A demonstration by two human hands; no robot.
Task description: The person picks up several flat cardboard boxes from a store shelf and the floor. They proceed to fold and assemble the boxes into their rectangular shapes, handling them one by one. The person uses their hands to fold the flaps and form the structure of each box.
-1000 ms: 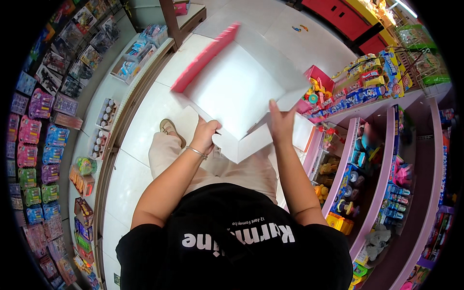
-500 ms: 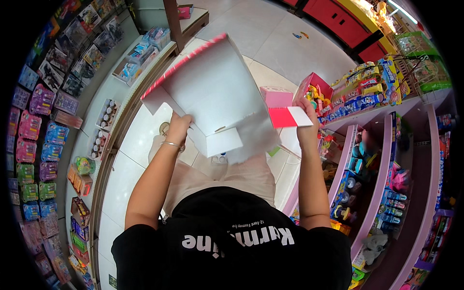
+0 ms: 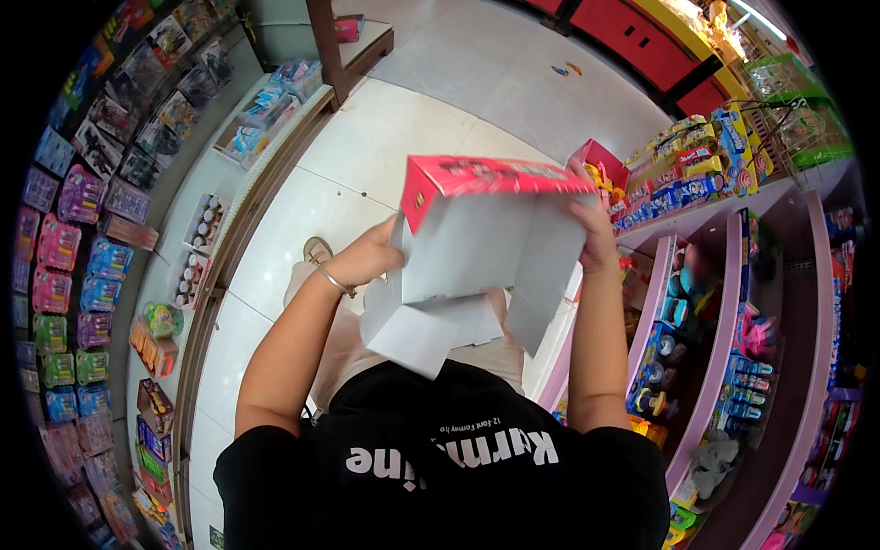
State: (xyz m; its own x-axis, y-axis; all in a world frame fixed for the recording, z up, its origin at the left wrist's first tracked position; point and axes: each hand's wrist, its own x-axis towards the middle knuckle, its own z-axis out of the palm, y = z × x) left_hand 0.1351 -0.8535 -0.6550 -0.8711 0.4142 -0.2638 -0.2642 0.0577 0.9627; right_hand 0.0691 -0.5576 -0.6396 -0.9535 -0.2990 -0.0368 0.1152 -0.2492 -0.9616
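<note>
Between my hands, in front of my body, is a cardboard box (image 3: 477, 243), pink-red outside and plain grey-white inside. It is folded partly into shape, and its inside faces me. Loose white flaps (image 3: 412, 335) stick out at its near side. My left hand (image 3: 367, 252), with a bangle at the wrist, grips the box's left edge, thumb over the side. At the upper right corner my right hand (image 3: 594, 229) is closed around the box's right side; some of its fingers are hidden behind the cardboard.
Purple shelves (image 3: 701, 376) with toys and sweets stand close on the right, a pink box of small toys (image 3: 600, 170) on top. To the left runs a display ledge (image 3: 243, 183) with small boxes and hanging packs. White tiles (image 3: 316, 202) cover the floor between.
The box has turned and folded: its printed pink side now stands along the top, and the walls rise. My right hand has moved from a red-and-white flap to the right wall.
</note>
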